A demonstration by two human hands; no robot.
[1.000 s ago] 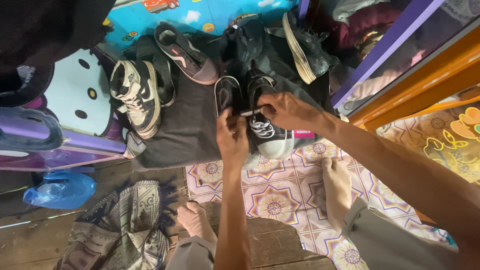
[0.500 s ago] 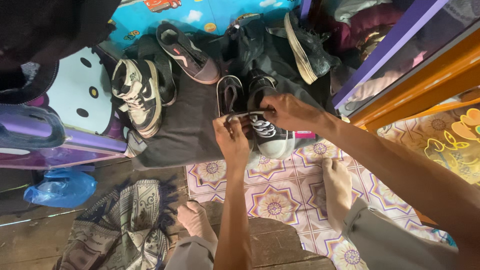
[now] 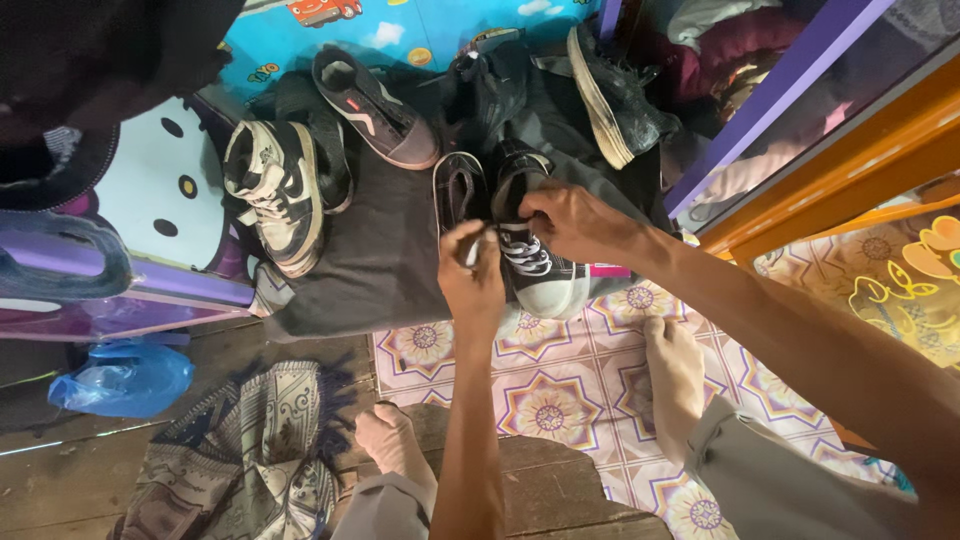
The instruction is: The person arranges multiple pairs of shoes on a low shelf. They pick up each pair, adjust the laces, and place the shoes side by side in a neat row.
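Both hands are working the white lace of a black sneaker point(image 3: 535, 250) on the dark cloth point(image 3: 380, 250).

The left hand point(image 3: 470, 275) is pinching the lace end point(image 3: 472, 247), which half a second ago was stretching flat across between the hands and is now being drawn up short and close to the shoe; this suggests the lace is being pulled snug through the eyelets. The right hand point(image 3: 580, 222) is pressing closed on the shoe's opening, steadying it. The sneaker is sitting at the cloth's near edge, just beside its pair point(image 3: 458, 190), with a cream high-top point(image 3: 275, 190) towards the cloth's left edge and a grey shoe point(image 3: 375, 95) near the far edge.
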